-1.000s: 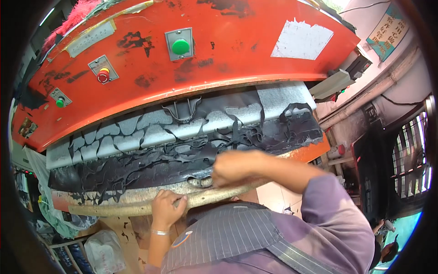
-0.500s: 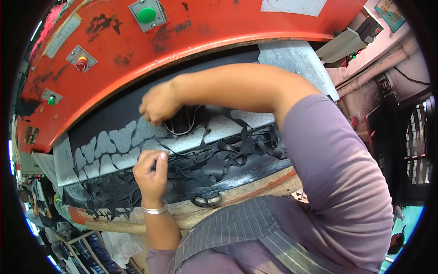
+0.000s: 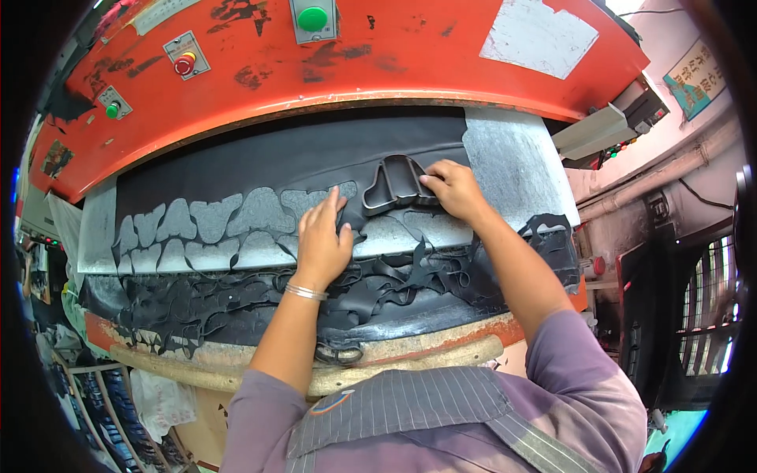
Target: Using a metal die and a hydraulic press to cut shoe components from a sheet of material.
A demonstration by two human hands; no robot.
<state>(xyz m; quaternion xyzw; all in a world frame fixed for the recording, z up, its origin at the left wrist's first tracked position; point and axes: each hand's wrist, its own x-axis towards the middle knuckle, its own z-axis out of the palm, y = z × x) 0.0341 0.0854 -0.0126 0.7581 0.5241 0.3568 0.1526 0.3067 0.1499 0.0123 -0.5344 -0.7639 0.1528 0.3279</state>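
Note:
A black sheet [image 3: 260, 162], leather-like, lies over the grey metal press bed [image 3: 512, 169], with several rounded cut-out shapes showing along its near side. On the sheet, right of the last cut-out, stands a dark metal cutting die [image 3: 393, 185] with an outline like the holes. My right hand [image 3: 453, 189] has its fingers closed around the die's right end. To the left of the die, my left hand [image 3: 325, 236] rests with fingers stretched over the rightmost cut-out and the sheet's edge, holding nothing.
Curled black scraps [image 3: 394, 276] heap along the near side of the bed. A red press beam [image 3: 378, 63] with buttons spans the back. A wooden rail [image 3: 410, 366] runs in front of me, and a control box [image 3: 631, 114] sits at the far right.
My right hand has gone from the left over to the die's right end and grips it. My left hand has moved right and forward, its fingers now stretched on the sheet. The view has turned.

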